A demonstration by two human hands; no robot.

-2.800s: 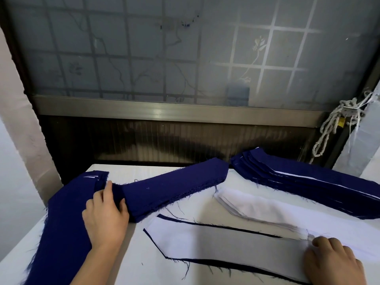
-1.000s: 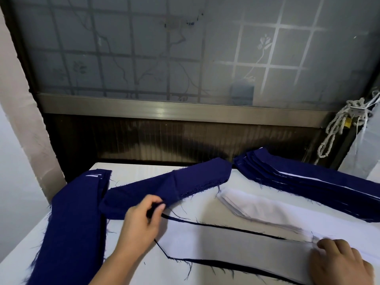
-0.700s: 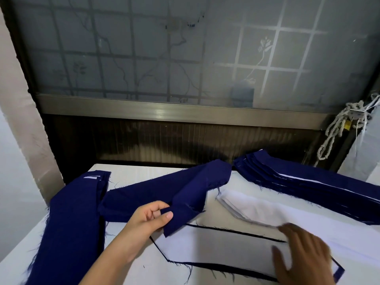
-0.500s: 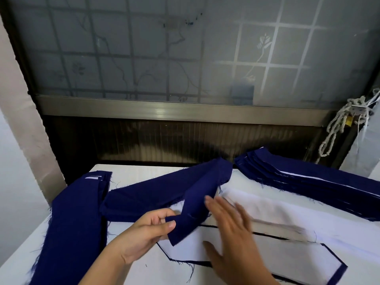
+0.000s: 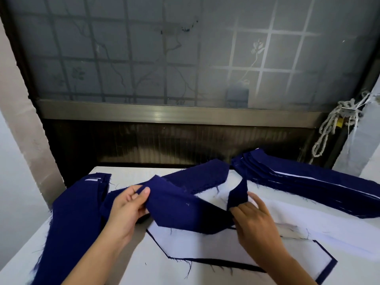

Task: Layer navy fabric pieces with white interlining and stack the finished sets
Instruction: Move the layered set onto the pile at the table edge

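A loose navy fabric piece (image 5: 181, 210) hangs between both hands above the table. My left hand (image 5: 127, 210) pinches its left end and my right hand (image 5: 253, 219) grips its right end, which folds upward. Below it lies a white interlining piece (image 5: 216, 245) on a navy piece whose dark edge shows around it. A navy pile (image 5: 199, 177) lies behind the held piece. A stack of white interlining (image 5: 308, 221) lies at the right, partly hidden by my right hand.
A long navy stack (image 5: 76, 219) runs down the table's left side. A stack of navy pieces with white layers (image 5: 304, 184) sits at the back right. The white table (image 5: 144, 268) ends at a frosted window frame; a knotted rope (image 5: 333, 124) hangs at the right.
My left hand took a navy piece from the middle pile and lifted it. My right hand left the interlining's right end, moved left and gripped the piece's other end.
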